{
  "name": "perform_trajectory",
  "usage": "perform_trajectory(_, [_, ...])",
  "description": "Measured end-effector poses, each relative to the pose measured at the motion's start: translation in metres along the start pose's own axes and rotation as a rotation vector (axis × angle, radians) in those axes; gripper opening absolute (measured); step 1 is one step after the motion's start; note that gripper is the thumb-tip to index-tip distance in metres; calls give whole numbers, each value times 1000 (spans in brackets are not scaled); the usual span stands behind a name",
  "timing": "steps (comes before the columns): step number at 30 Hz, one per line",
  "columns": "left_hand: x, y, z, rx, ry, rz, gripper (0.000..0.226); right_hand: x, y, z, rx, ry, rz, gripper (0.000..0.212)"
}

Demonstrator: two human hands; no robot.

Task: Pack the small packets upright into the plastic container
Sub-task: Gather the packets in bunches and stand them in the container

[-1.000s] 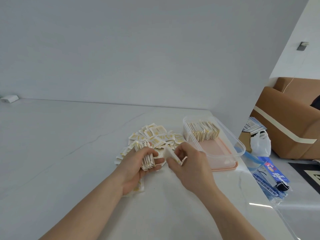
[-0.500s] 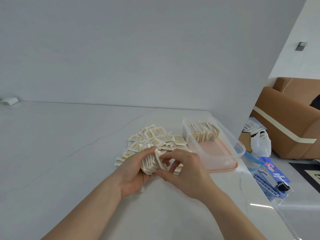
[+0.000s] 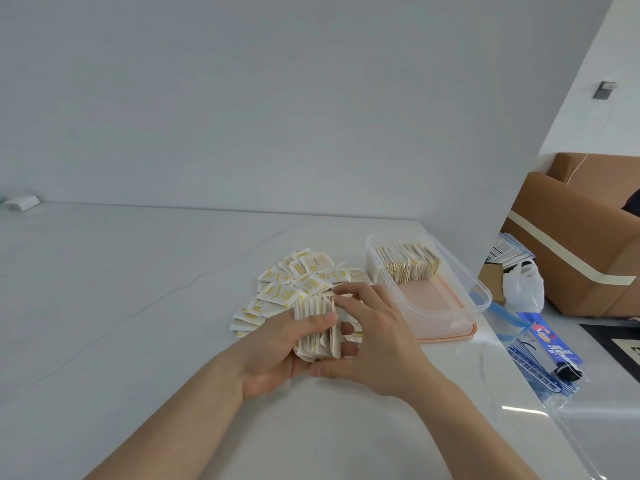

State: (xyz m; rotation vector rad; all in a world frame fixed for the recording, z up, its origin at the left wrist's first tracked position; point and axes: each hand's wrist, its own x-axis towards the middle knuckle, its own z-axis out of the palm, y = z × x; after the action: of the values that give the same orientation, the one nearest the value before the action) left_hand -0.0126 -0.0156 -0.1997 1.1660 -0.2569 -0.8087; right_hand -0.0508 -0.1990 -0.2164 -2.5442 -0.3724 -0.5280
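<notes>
1. The left hand (image 3: 277, 355) held a stack of packets (image 3: 316, 327) over the white desk (image 3: 121, 306).
2. The stack stood on edge in the left grip, with the thumb pressed on its top and the fingers curled under it.
3. The right hand (image 3: 377, 337) was closed around the right side of the same stack, its fingers over the top and its thumb under the bottom.
4. So both grips were clamped on the stack, which sat between the two palms.
5. A loose pile of packets (image 3: 298, 282) lay flat on the desk just behind the hands.
6. The plastic container (image 3: 481, 299) stood on the desk to the right of the pile, near the right hand but not touching it.
7. A row of packets (image 3: 408, 263) stood upright in the far end of the container, and the near end showed its pink bottom.
</notes>
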Motion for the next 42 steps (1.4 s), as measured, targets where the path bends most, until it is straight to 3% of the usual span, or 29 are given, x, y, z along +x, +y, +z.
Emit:
perform_trajectory(4, [0, -2, -3, 43, -32, 13, 47, 1, 0, 1, 14, 81, -19, 88])
perform_trajectory(9, [-2, -3, 1, 124, -41, 8, 47, 0, -6, 2, 18, 48, -31, 98])
perform_trajectory(15, [-4, -3, 5, 176, -64, 21, 43, 0, -8, 7, -1, 58, -50, 91])
perform_trajectory(23, [-7, 0, 11, -2, -102, 45, 44, 1, -9, 8, -6, 142, -57, 79])
perform_trajectory(29, [-2, -5, 8, 72, -42, 53, 45, 1, -12, 5, -29, 87, -52, 89])
perform_trajectory(32, [2, -2, 9, -17, 98, 73, 37, -1, -12, -13, 1, -2, 35, 104])
perform_trajectory(36, [4, 9, 3, -149, 235, 140, 33, -8, -3, -35, -169, -112, 218, 75])
perform_trajectory(39, [3, 12, -2, -173, 286, 140, 23, -10, -2, -38, -367, -288, 440, 79])
perform_trajectory(42, [4, 11, -3, -173, 298, 127, 13, -8, -1, -32, -376, -302, 517, 82])
